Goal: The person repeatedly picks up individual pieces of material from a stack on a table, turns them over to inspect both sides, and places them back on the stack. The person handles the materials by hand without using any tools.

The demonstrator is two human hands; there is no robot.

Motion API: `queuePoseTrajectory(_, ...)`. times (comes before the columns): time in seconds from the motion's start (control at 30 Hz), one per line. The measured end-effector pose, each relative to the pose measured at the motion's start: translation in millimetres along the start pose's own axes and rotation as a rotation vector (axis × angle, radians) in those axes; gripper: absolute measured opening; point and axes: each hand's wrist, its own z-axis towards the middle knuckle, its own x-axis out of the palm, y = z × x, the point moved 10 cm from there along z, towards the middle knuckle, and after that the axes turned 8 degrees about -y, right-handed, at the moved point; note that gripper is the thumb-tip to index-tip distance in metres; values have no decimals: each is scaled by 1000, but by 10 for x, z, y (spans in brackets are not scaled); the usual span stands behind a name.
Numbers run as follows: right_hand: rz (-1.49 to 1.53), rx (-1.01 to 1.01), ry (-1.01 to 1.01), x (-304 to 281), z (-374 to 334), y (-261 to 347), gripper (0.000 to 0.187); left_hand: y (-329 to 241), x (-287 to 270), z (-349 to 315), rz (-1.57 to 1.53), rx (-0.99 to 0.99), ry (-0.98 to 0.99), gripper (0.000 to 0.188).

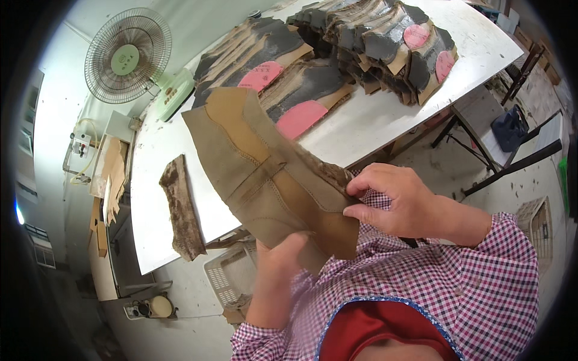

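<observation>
A stitched boot upper (241, 162) in olive-brown and tan panels is held up over the near edge of the white table (150, 198). Brown fur lining shows along its right edge. My right hand (394, 198) pinches that edge near the lower right between thumb and fingertips. At the lower edge, my left hand (280, 253) grips the upper, slightly blurred, its fingers mostly hidden behind the leather. To the left on the table lies a narrow strip of brown fur (182, 207), reaching to the table's edge.
Stacked dark and tan pieces (385, 42) with pink patches (301, 118) cover the table's far side. A fan (126, 58) stands at the far left. Below are a pale plastic basket (229, 274) and another basket (536, 228). A dark bag (510, 128) rests on a bench at right.
</observation>
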Motion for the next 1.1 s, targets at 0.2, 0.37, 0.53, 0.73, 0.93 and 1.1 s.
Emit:
queuePoseTrajectory(0.2,99,151,62,51,-60,-86,20,117,-120,62,27,37,22,55)
queuePoseTrajectory(0.37,88,178,49,56,-83,-58,17,125,-160,85,90,136,3,53)
queuePoseTrajectory(0.53,239,241,53,85,-159,-95,14,73,1,95,72,119,17,49)
queuePoseTrajectory(0.73,37,-40,-180,26,-170,-82,16,42,-32,137,221,233,-126,46)
queuePoseTrajectory(0.93,-81,-136,-143,-10,-45,93,18,-10,23,58,291,303,-132,43)
queuePoseTrajectory(1.1,28,-106,-99,1,-63,77,15,54,52,32,226,254,-98,43)
